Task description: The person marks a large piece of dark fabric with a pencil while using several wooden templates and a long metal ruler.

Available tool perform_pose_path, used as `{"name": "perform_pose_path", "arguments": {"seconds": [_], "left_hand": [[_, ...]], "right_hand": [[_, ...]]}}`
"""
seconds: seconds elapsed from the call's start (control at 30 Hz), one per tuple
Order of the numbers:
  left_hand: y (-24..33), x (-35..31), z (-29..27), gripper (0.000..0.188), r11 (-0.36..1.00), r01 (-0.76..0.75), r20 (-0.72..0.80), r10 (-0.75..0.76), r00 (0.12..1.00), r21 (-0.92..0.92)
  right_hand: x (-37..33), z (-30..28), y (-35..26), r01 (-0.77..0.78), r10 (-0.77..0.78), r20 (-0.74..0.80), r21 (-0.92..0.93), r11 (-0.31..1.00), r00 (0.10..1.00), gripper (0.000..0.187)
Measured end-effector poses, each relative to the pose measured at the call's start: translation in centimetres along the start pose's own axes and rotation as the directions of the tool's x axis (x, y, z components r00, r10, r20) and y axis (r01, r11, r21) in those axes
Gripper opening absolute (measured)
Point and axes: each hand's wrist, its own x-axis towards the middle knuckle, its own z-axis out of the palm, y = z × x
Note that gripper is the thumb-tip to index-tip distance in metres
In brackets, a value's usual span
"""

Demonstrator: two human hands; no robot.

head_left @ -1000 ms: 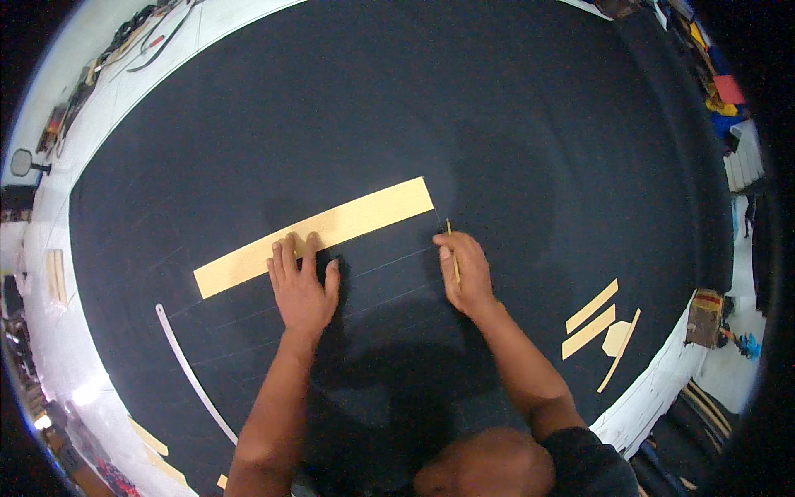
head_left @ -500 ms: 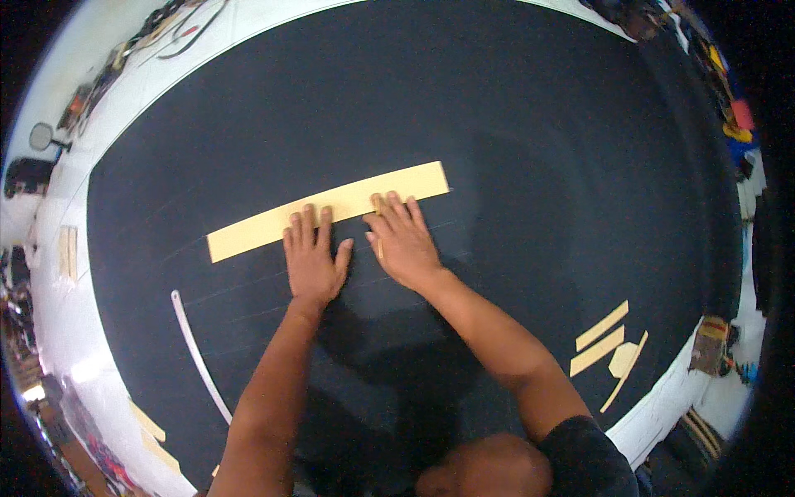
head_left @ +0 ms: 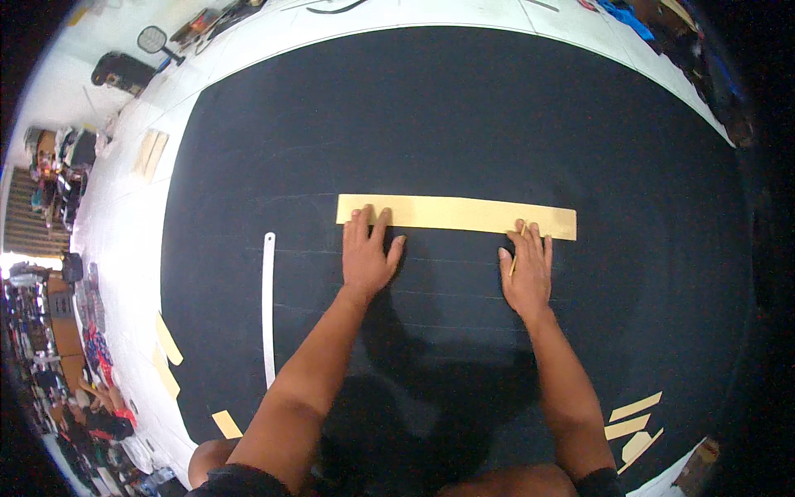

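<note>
A long pale-yellow strip of card-like material lies flat on a large black cloth. My left hand rests near the strip's left end, fingers spread and tips on its lower edge. Close to the right end, my right hand lays its fingertips on the same edge. A thin yellow pencil is tucked between the right hand's fingers and points up toward the strip. Faint pale lines run across the cloth, below the strip and out from its left end.
A white ruler lies left of my left forearm. Several small yellow pieces are at the lower right, others along the cloth's left edge. White tiled floor surrounds the cloth, with clutter at the far left.
The view has turned, so the strip now looks nearly level. My hands have moved apart, the left toward the strip's left end and the right toward its right end.
</note>
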Motion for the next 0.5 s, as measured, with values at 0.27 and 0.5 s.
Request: {"name": "perform_pose_path", "arguments": {"seconds": [0.27, 0.5], "left_hand": [[-0.13, -0.22, 0.90, 0.067, 0.995, 0.027, -0.035, -0.031, 0.999, -0.092], [-0.19, -0.23, 0.82, 0.072, 0.991, 0.040, -0.058, -0.048, 0.997, -0.129]], "right_hand": [[-0.16, 0.23, 0.10, 0.002, -0.002, -0.003, -0.043, 0.999, 1.000, 0.040], [-0.04, -0.03, -0.15, 0.037, -0.037, 0.010, -0.034, 0.999, 0.999, 0.038]]}}
